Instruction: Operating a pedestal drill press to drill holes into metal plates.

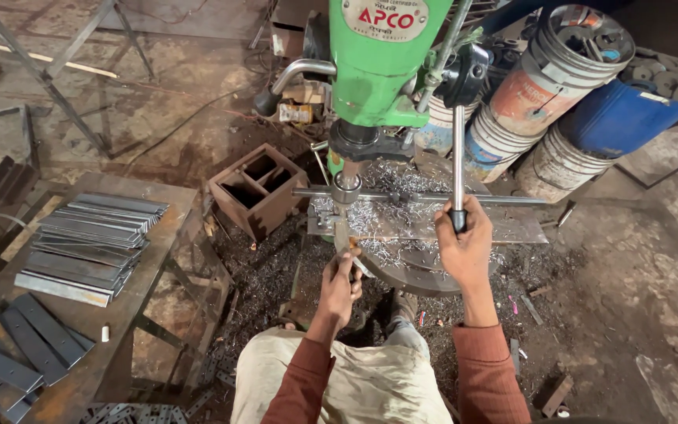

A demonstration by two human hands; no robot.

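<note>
Steel feed lever (458, 161) gripped by right hand (464, 247), left hand (340, 286) steadying flat strip (352, 250)

Above the fingers stands a green drill press (377, 63), silvery swarf (386, 216) littering its grey table. A black-tipped steel feed handle (458, 169) sits inside the right hand's (464, 250) fingers. Rust-red sleeves (486, 369), beige trousers (355, 385).

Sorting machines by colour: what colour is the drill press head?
Green, seen in the head view: drill press head.
</note>
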